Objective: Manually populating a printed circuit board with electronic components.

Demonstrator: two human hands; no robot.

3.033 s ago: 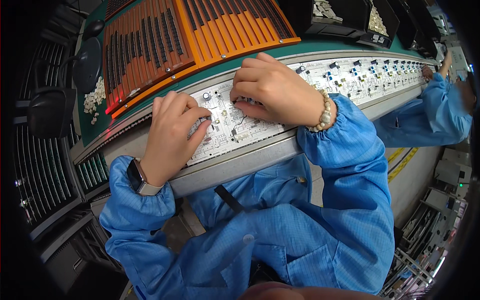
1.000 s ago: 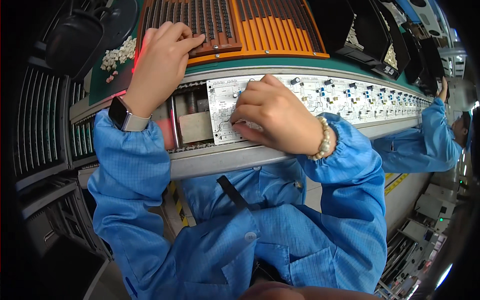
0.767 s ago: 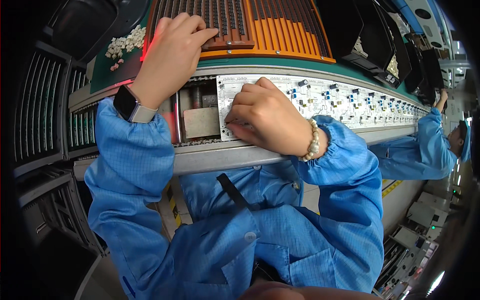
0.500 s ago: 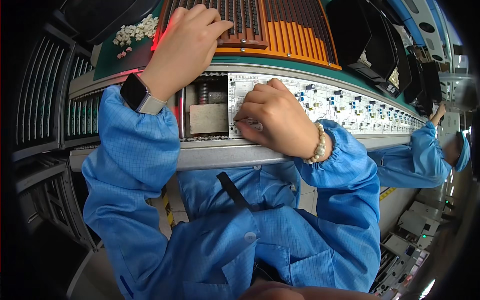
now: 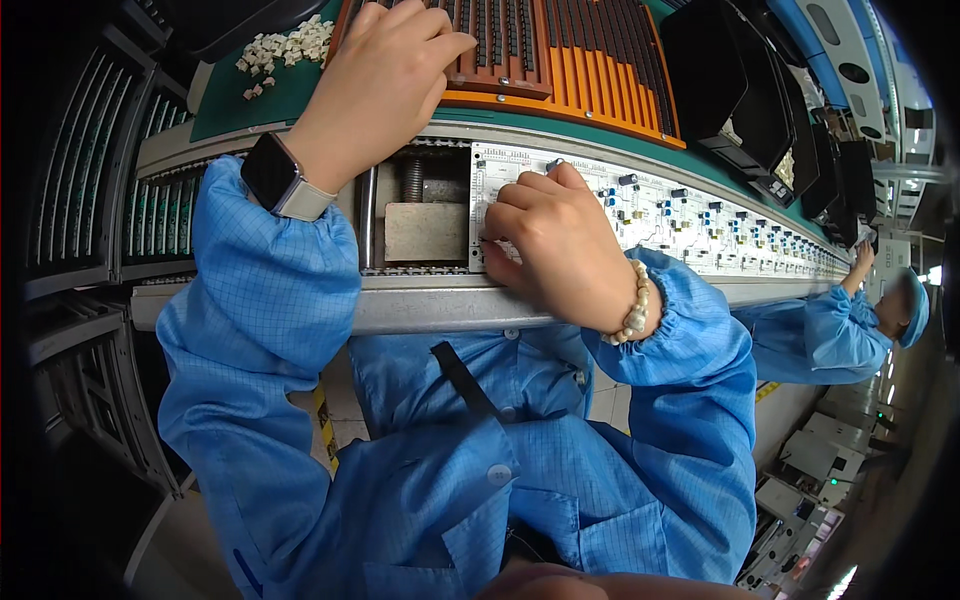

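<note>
We see the right hand (image 5: 560, 245) resting knuckles-up on the near left corner of a white circuit board (image 5: 640, 215), its fingers curled and pressing down onto the board's surface; whether anything small is pinched under the fingertips we cannot tell, since the hand covers that spot. The board lies directly beneath this hand and runs away from it to the right along the conveyor rail (image 5: 440, 305), joining a long row of like boards studded with small blue and black parts. Just to the left of the hand the rail is open, showing a bare beige block (image 5: 425, 230) and a threaded rod behind it. Farther up and to the left, the left hand (image 5: 385, 85) reaches over the rail onto an orange slotted tray (image 5: 600, 75), fingers bent down onto a brown rack of dark components (image 5: 505, 45); whether it has hold of a piece there is hidden from us. That wrist carries a dark smartwatch (image 5: 270, 172), while the right wrist wears a pale bead bracelet (image 5: 635, 310). Left of the tray a heap of small white parts (image 5: 285, 48) lies on green matting. Black bins (image 5: 720, 85) stand to the right of the tray. Far down the line on the right, another person in a blue smock (image 5: 840, 330) works at the same rail.
</note>
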